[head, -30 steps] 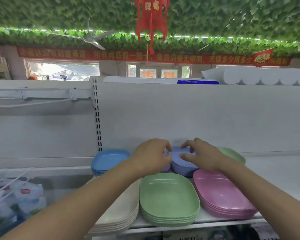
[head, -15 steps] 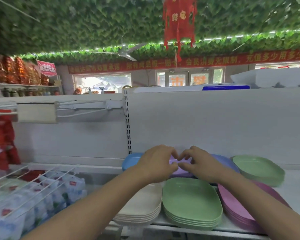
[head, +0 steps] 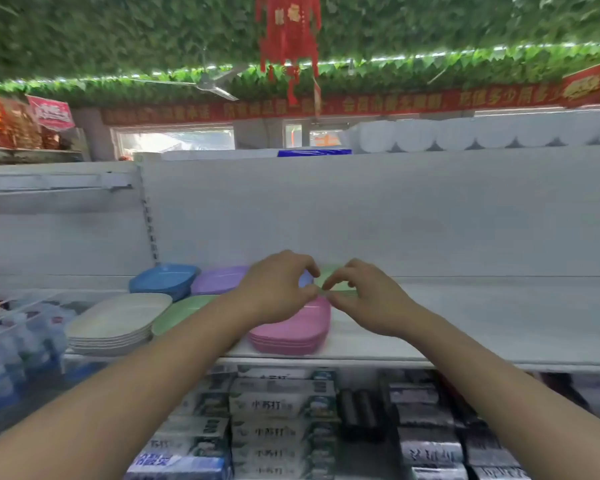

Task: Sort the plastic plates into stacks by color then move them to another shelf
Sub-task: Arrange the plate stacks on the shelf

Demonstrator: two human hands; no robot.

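Both hands meet over shelf (head: 465, 327). Left hand (head: 274, 289) and right hand (head: 364, 296) curl fingers, pinching the green plate's (head: 329, 277) rim, at 12 o'clock of pink stack (head: 291, 330).

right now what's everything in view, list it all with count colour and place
blue plates: one stack, blue, back left of shelf
purple plates: one stack, purple, back row beside the blue
cream plates: one stack, cream, front left
green plates: one stack, green, front, partly behind the left arm
pink plates: one stack, pink, front centre
green plate: count unclear, green, behind the pink, at both hands' fingers
shelf: one, white
boxed goods: many, below the shelf
left hand: over the plates
right hand: beside it
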